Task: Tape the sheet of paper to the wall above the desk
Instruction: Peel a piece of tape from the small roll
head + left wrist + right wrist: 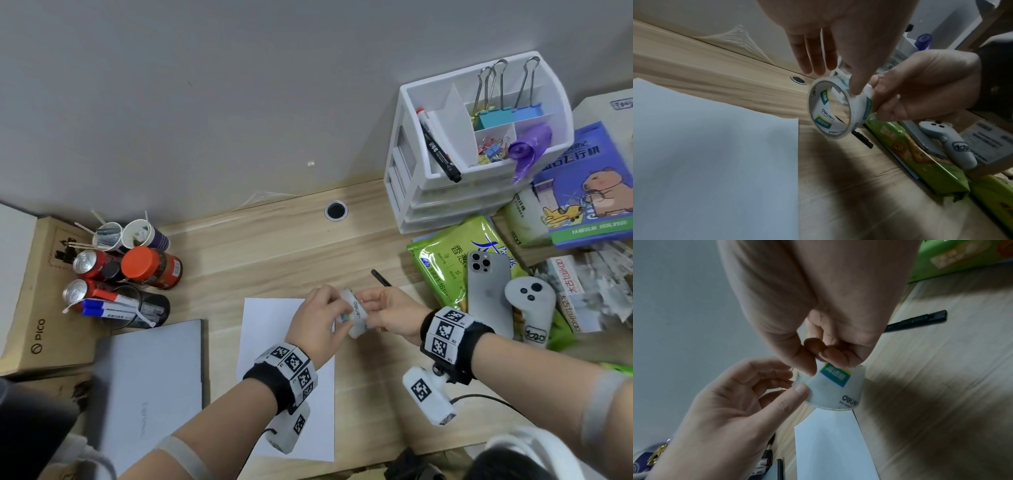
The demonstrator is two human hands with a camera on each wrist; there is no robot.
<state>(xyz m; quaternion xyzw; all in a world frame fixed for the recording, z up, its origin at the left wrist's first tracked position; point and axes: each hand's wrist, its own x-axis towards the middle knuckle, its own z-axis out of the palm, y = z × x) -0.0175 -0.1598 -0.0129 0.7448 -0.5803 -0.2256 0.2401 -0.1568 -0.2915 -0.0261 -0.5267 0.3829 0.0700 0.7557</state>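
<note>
A white sheet of paper [270, 329] lies flat on the wooden desk [274, 246], below the plain grey wall [205, 102]. Just above the sheet's right edge, both hands hold a roll of clear tape [356, 313] with a printed white core. My right hand [371, 308] grips the roll [830, 110] from the right, fingers curled round its rim. My left hand [334, 310] pinches the roll's [836, 386] outer edge, thumb [801, 389] pressed on the tape. The sheet [715, 154] carries no tape that I can see.
A black pen [381, 277] lies just beyond the hands. Green snack packs [442, 260], a phone [486, 291], a grey controller [529, 308] and a white drawer organiser [411, 164] crowd the right. Cans and cups [120, 267], a closed laptop [150, 387] and a cardboard box [34, 308] stand left.
</note>
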